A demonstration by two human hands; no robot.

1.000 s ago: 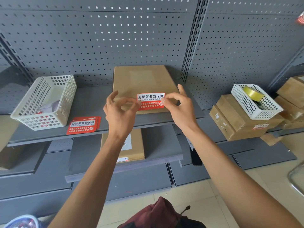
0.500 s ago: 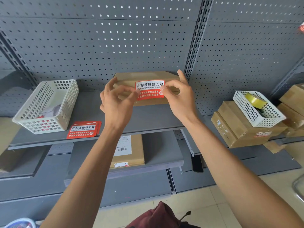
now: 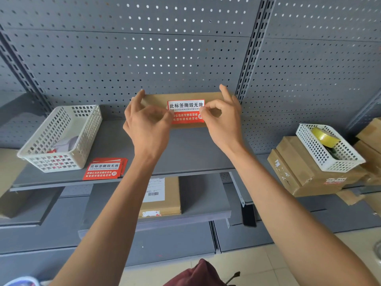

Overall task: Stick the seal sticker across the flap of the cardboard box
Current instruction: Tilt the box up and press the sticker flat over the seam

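Observation:
A flat brown cardboard box (image 3: 156, 100) lies on the grey shelf (image 3: 185, 153) against the pegboard, seen almost edge-on. A red and white seal sticker (image 3: 186, 111) spans its front edge, white half at the box's top, red half over the front face. My left hand (image 3: 147, 124) pinches the sticker's left end, its other fingers raised by the box's left corner. My right hand (image 3: 223, 118) pinches the right end. Whether the sticker touches the cardboard I cannot tell.
A stack of the same red stickers (image 3: 104, 169) lies near the shelf's front edge, beside a white basket (image 3: 59, 139). A labelled box (image 3: 160, 196) sits one shelf lower. At right, stacked cartons (image 3: 299, 172) carry a white basket with a yellow tape roll (image 3: 324, 137).
The view has tipped, so the box's top now appears only as a thin strip. Both hands carried the sticker up and forward to the box's front edge.

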